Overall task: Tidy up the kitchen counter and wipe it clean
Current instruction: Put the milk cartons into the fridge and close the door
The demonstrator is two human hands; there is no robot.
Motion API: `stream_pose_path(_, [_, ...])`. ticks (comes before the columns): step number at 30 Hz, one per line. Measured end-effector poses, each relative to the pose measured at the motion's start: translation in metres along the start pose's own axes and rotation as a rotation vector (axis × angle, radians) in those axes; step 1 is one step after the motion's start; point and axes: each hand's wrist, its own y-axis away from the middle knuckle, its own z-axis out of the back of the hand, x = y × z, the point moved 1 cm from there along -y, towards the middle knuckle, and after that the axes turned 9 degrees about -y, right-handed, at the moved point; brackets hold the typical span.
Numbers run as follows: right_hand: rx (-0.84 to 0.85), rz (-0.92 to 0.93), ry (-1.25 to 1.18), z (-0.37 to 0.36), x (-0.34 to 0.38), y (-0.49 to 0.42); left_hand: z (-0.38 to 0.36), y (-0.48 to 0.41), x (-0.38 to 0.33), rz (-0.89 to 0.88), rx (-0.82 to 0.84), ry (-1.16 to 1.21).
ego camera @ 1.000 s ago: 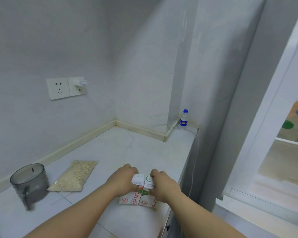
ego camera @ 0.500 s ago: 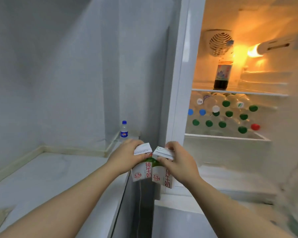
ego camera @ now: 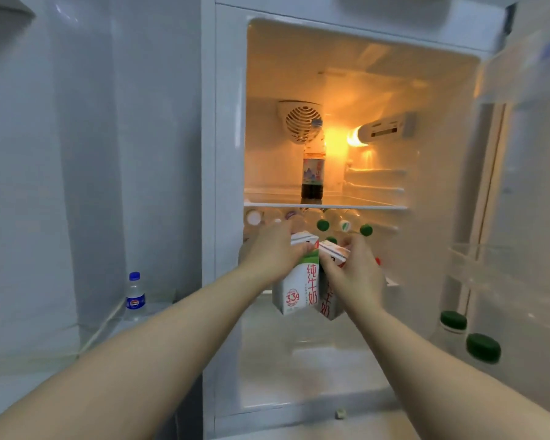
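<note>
Pale bench [ego camera: 19, 392] left of open, lit white fridge [ego camera: 226, 122]. At fridge opening, left hand [ego camera: 273, 252] grips white-green milk carton [ego camera: 294, 290], right hand [ego camera: 356, 268] grips second carton [ego camera: 329, 300]; half-second ago both short of it.

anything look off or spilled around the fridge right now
No spill shows. A small pale scrap lies loose by the open fridge's bottom edge; the right hand holds its milk carton tilted.

Before the fridge [ego camera: 224, 122], left carton [ego camera: 294, 289] sits just beside right carton [ego camera: 328, 300].
</note>
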Motion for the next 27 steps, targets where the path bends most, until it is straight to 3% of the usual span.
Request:
stream_pose_path(14, [-0.253,0.047,-0.115,-0.012,0.04,-0.153,0.042,-0.151,0.003,0.097,-0.319,-0.087])
stream_pose_path(23, [-0.23,0.085,-0.033,-0.034,0.032,-0.207,0.011,-0.204,0.016,0.178,-0.367,-0.051])
stream_pose_path(27, [-0.165,0.123,-0.007,-0.044,0.03,-0.223,0.002,-0.224,0.018,0.223,-0.309,-0.017])
